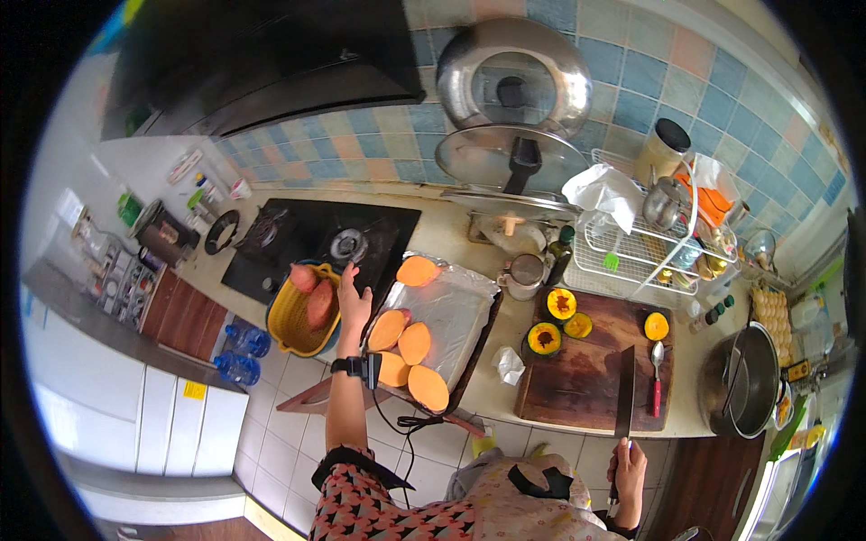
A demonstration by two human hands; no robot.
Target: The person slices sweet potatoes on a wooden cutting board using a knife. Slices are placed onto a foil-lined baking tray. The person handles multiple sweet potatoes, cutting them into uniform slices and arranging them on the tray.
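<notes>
My left hand [353, 301] is raised with nothing in it, its fingers apart, by the right side of a yellow plastic basket [287, 338]. Whole sweet potatoes [321, 306] lie in that basket. To the hand's right, a foil-lined baking tray [460, 304] carries several orange sweet potato halves [427, 388], cut faces up. My right hand [629, 466] grips the handle of a cleaver [626, 392]. The blade points away from me over a wooden cutting board [568, 392]. Cut pieces of small pumpkin [544, 338] sit on the board, with a red-handled spoon [656, 379] at its right side.
Behind the basket is a black gas hob [372, 223]. A glass jar [524, 276], a dark bottle [560, 253] and a white wire rack [632, 260] stand behind the board. A deep pan [741, 385] is at the right. Crumpled white paper [509, 365] lies between tray and board.
</notes>
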